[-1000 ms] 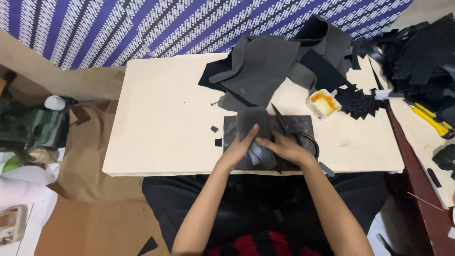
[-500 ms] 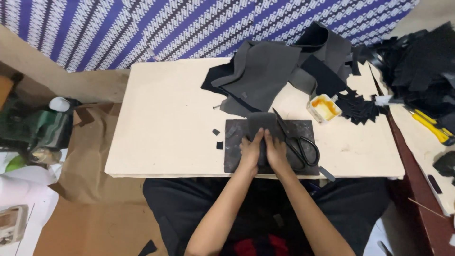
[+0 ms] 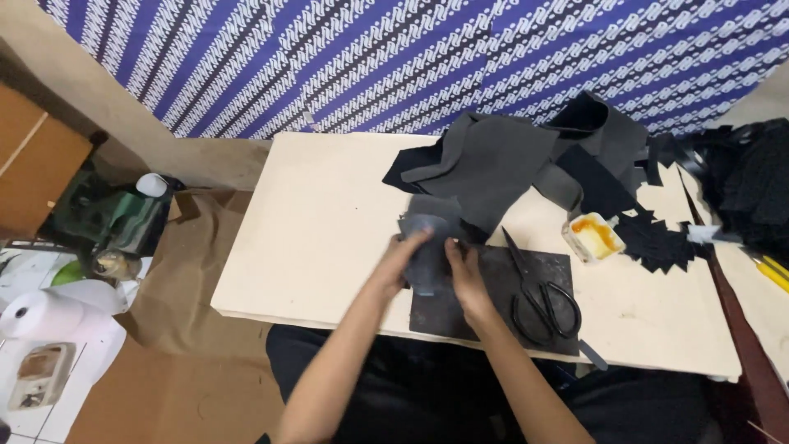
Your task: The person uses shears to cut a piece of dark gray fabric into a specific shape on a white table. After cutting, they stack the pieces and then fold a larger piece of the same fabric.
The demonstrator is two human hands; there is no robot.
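1. Small craft workshop, likely leather or fabric cutting.
2. Pale counter [image 3: 329,222] carries heaped dark material sheets [image 3: 501,164], black scissors [image 3: 538,296], a dark cutting mat [image 3: 501,288], and a glue tub [image 3: 590,236].
3. Cut black pieces [image 3: 657,242] piled at right; patterned blue cloth [image 3: 411,57] hangs behind.

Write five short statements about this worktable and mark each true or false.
1. Both hands hold a grey piece of material: left hand, right hand. True.
2. The black scissors lie on the dark cutting mat. True.
3. The small tub of orange glue sits left of the hands. False; it sits to their right, past the scissors.
4. The pile of dark grey sheets lies at the table's near edge. False; it lies at the far side, by the patterned blue cloth.
5. The scissors are in the right hand. False; they lie free.
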